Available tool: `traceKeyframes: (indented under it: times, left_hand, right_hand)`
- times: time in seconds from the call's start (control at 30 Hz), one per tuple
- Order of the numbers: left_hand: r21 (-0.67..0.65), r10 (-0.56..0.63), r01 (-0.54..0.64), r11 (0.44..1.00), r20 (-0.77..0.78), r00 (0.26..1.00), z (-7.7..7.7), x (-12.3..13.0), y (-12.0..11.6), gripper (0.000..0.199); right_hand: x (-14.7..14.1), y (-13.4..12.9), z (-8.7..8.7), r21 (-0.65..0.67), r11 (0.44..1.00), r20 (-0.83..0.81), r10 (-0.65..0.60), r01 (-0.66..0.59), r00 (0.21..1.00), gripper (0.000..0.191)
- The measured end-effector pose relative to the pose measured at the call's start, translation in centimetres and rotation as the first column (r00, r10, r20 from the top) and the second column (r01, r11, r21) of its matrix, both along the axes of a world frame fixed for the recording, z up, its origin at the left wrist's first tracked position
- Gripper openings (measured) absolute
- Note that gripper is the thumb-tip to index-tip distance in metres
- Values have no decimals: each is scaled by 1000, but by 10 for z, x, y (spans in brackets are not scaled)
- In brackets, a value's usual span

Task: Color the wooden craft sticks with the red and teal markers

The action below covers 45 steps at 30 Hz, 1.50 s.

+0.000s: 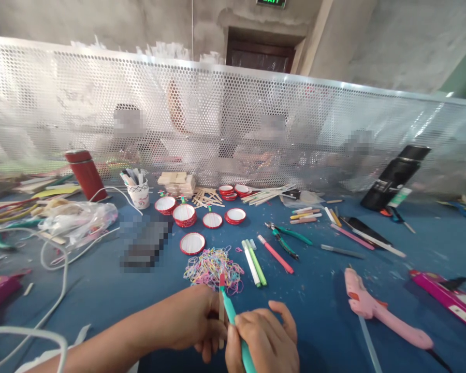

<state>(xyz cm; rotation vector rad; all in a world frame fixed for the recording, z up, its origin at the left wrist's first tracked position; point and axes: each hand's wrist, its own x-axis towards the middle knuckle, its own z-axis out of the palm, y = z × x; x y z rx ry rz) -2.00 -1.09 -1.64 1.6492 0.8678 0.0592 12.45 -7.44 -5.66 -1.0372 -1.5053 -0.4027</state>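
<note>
Between the fingers of my left hand (196, 318) a narrow wooden craft stick (221, 308) stands nearly upright, its far end coloured red. My right hand (266, 334) grips a teal marker pen (230, 310), whose tip meets the stick just below the red part. Just beyond both hands lies a tangled heap of colourful rubber bands (213, 267). A white-and-green pair of marker pens (255, 263) and a red marker pen (275, 254) rest to the right of the heap.
Red-rimmed white discs (192, 243) sit behind the bands, some stacked. Green-handled pliers (287, 239) lie right of centre. A pink glue gun (388, 316) is at right; a phone (147, 243) and white cable (66, 280) at left. A perforated metal screen (202, 114) spans the back.
</note>
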Motion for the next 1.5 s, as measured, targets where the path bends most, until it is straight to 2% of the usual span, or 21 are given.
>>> traceKeyframes:
  times: [0.37,0.8,1.1,1.27,1.5]
  left_hand:
    - [-15,-13,13,1000,21,1000,5,1,-1,19]
    - [2,-31,31,1000,36,999,3,-1,2,18]
    - [-1,-34,34,999,13,999,11,2,0,15]
    - [-1,-57,57,998,2,998,9,2,3,15]
    - [-8,-62,62,998,-4,998,6,3,4,17]
  right_hand:
    - [1,-2,1,-41,999,4,19,-18,1000,11]
    - [2,-7,3,-104,994,1,34,-33,999,11]
    - [4,-9,3,-96,994,-17,44,-45,999,10]
    - [5,-12,9,-100,991,15,85,-83,996,8]
    - [3,-12,12,-120,991,35,70,-66,997,9]
